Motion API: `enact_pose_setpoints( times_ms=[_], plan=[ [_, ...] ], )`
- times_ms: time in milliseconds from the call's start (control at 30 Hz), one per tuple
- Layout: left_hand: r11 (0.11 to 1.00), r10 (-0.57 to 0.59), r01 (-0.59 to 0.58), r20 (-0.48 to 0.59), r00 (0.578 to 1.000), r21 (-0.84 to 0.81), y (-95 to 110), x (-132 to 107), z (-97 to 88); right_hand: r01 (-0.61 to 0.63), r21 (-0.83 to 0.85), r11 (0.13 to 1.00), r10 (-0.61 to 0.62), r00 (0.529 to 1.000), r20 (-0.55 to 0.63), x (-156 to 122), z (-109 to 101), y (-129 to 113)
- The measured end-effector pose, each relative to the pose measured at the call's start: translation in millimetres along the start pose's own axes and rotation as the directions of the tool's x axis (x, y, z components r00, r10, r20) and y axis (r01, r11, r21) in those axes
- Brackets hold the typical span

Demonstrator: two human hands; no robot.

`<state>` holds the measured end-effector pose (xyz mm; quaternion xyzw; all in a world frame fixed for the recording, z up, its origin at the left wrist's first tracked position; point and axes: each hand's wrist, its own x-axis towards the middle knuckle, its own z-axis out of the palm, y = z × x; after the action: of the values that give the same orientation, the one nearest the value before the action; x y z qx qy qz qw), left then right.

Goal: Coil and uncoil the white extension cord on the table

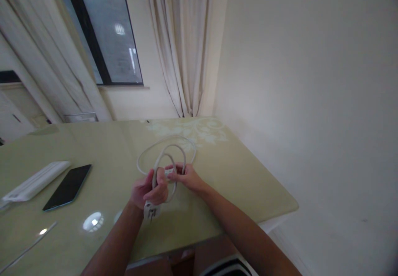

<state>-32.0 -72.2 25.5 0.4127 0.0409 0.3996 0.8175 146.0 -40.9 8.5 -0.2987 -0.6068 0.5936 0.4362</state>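
Above the table, a white power cord point(185, 153) hangs in loose loops between my two hands. My left hand point(151, 188) is closed around the bundled loops, with the cord's white plug point(151, 211) sticking out below the fist and its metal prongs facing down. On the other side, my right hand point(186, 176) pinches the cord with thumb and fingers. A small white piece point(168, 173) shows between the hands; I cannot tell its kind. One wide loop of the cord reaches onto the tabletop beyond my hands.
The glossy pale green table point(248, 185) meets a white wall point(311, 102) on the right. To the left lie a long white object point(37, 181), a dark-screened phone or tablet point(67, 187) and a thin white rod or cable point(29, 249). Curtains point(183, 39) and a window point(108, 31) stand behind.
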Motion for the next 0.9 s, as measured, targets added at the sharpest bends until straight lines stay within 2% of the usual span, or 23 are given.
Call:
enact_pose_setpoints(
  times_ms=[67,100,200,300,400,467,633,800,900],
  plan=[
    [0.992,0.113,-0.116,-0.092,0.989,-0.038,9,4,6.5,0.008,0.070,0.998,-0.003,0.997,-0.077,1,-5,-3],
    [0.980,0.175,-0.188,-0.164,0.971,-0.063,15,6,9.6,0.006,0.088,0.996,0.005,0.993,-0.121,2,-7,-3],
    [0.930,0.288,-0.352,-0.385,0.877,-0.107,29,14,13.4,0.038,0.087,0.996,-0.017,0.974,-0.226,7,-14,-4],
    [0.918,0.322,-0.395,-0.498,0.805,-0.046,34,20,8.8,0.103,0.107,0.989,-0.075,0.969,-0.234,10,-19,-6],
    [0.914,0.378,-0.400,-0.522,0.765,0.076,31,25,3.6,0.190,0.076,0.979,-0.164,0.951,-0.263,8,-22,-11],
    [0.913,0.401,-0.378,-0.504,0.765,0.153,27,27,3.0,0.235,0.027,0.972,-0.216,0.929,-0.302,6,-25,-15],
    [0.931,0.350,-0.243,-0.472,0.810,0.273,22,29,7.7,0.275,-0.071,0.959,-0.280,0.872,-0.401,4,-33,-21],
    [0.926,0.320,-0.147,-0.517,0.794,0.348,23,28,5.1,0.232,-0.112,0.966,-0.258,0.893,-0.368,3,-34,-22],
    [0.950,0.289,-0.172,-0.524,0.801,0.261,26,26,0.0,0.214,-0.151,0.965,-0.255,0.901,-0.350,2,-33,-20]
  ],
)
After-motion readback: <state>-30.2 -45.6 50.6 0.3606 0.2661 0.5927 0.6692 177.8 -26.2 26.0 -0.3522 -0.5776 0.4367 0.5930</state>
